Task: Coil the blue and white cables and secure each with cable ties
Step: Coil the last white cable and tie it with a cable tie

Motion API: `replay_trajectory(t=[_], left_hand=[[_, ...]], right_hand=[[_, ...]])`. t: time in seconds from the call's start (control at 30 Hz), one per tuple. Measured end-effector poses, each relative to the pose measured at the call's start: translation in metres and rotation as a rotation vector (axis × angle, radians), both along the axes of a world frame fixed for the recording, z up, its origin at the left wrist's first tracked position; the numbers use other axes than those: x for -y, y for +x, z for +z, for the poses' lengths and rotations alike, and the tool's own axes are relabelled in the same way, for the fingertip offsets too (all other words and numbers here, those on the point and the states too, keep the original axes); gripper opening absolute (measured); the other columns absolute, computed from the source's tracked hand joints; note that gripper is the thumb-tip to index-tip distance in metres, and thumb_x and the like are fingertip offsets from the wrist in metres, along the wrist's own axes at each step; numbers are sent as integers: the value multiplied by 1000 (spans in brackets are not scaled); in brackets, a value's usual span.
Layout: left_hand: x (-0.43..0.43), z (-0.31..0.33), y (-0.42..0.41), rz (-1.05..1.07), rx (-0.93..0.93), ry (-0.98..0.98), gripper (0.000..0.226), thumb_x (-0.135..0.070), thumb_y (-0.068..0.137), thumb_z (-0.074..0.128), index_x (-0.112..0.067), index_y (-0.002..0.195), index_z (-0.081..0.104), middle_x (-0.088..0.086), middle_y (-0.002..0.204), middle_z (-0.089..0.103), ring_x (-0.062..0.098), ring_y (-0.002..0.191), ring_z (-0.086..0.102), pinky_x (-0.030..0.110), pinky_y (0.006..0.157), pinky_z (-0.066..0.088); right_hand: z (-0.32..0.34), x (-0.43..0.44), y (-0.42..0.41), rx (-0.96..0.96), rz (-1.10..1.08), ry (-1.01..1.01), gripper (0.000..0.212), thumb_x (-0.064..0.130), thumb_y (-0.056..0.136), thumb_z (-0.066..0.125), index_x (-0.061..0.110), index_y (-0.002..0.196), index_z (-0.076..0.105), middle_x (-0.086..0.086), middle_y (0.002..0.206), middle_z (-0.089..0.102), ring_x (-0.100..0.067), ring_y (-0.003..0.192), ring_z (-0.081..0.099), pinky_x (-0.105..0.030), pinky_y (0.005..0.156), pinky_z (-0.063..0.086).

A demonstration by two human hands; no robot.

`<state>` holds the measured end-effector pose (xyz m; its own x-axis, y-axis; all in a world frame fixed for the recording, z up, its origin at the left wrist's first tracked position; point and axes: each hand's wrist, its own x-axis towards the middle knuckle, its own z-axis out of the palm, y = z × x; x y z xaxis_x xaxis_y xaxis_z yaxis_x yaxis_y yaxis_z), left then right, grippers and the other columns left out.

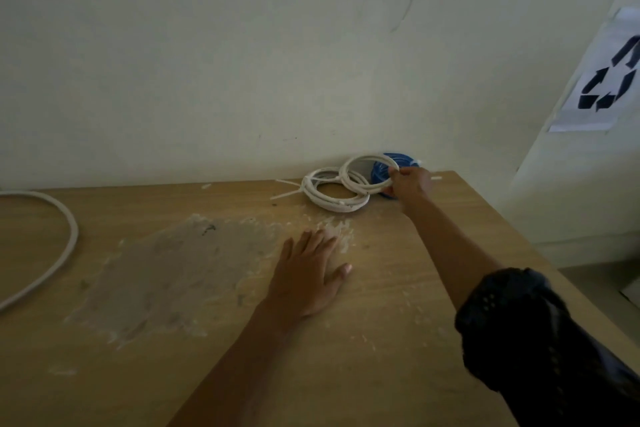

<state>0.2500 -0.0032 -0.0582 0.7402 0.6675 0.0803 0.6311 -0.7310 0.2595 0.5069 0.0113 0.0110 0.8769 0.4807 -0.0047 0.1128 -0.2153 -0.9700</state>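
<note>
At the table's far right, by the wall, my right hand (412, 182) grips a small white cable coil (360, 163) and holds it tilted up. That coil overlaps a second white coil (329, 201) lying flat, bound with a white cable tie whose tails (285, 189) stick out to the left. Behind my right hand sits a blue cable coil (379, 172), partly hidden by the hand. My left hand (311, 270) lies flat on the table with its fingers spread, holding nothing.
The wooden table (381, 340) has a large scuffed grey patch (173, 270) in its middle. A thick loose white cable (65, 246) curves along the left edge. The wall stands directly behind the coils. A paper with a recycling symbol (602, 80) hangs at the right.
</note>
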Motion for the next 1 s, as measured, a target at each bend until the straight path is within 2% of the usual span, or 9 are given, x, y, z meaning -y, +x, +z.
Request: replay_trajectory(t=[0.1,0.2,0.33,0.43,0.5,0.63,0.83,0.93,1.0], left_hand=[[1,0,2,10,-4,-12,68,-64,100,30,-33,159,19,-6,169,7,18,156,1,48,125,3],[2,2,1,-2,-4,-33,67,-62,101,30,-31,159,20,-4,169,8,20,156,2,49,125,2],[3,8,-4,-23,-22,-32,64,-59,102,29,-30,159,23,-2,169,11,21,156,5,47,125,4],[6,12,-22,-34,34,-23,58,-53,104,35,-26,155,35,-1,165,25,20,153,19,40,124,14],[7,15,-45,-1,172,-14,46,-45,104,44,-23,142,55,1,151,49,21,137,47,36,113,37],[4,15,-113,88,327,79,30,-37,101,54,-21,120,69,-2,119,69,19,104,66,33,86,55],[-25,15,-246,666,450,389,54,-22,85,70,-16,137,56,13,122,65,36,110,61,46,93,49],[-55,13,-310,980,423,283,72,-27,85,69,-14,150,41,18,141,50,40,127,48,52,104,40],[-70,11,-335,1006,230,129,68,-37,92,61,-14,152,38,15,151,42,36,139,39,52,111,33]], right_hand=[[-15,0,-4,157,-88,-23,24,25,88,77,14,72,62,-7,79,70,-26,85,72,-44,85,59],[-23,11,-20,150,-132,16,29,28,89,75,11,106,60,-7,111,62,-25,113,59,-45,96,52],[-30,45,-77,235,-141,114,8,22,94,66,18,97,59,-3,99,64,-21,97,60,-32,84,44],[-45,71,-125,343,76,36,6,19,95,64,22,90,62,3,89,66,-16,85,61,-35,80,50],[-51,81,-150,456,302,-134,3,25,95,65,22,95,66,4,94,67,-14,87,61,-35,82,51],[-53,89,-207,817,620,-427,34,41,98,56,25,128,58,1,135,53,-23,127,46,-40,105,36],[-53,83,-302,966,923,-400,41,37,105,40,20,141,47,-8,153,38,-28,144,30,-51,119,17],[-56,73,-324,950,947,-352,39,36,105,41,20,140,49,-6,150,42,-27,143,33,-52,119,17],[-60,67,-323,955,924,-347,40,40,103,43,24,139,51,-2,149,43,-24,142,35,-50,118,18]])
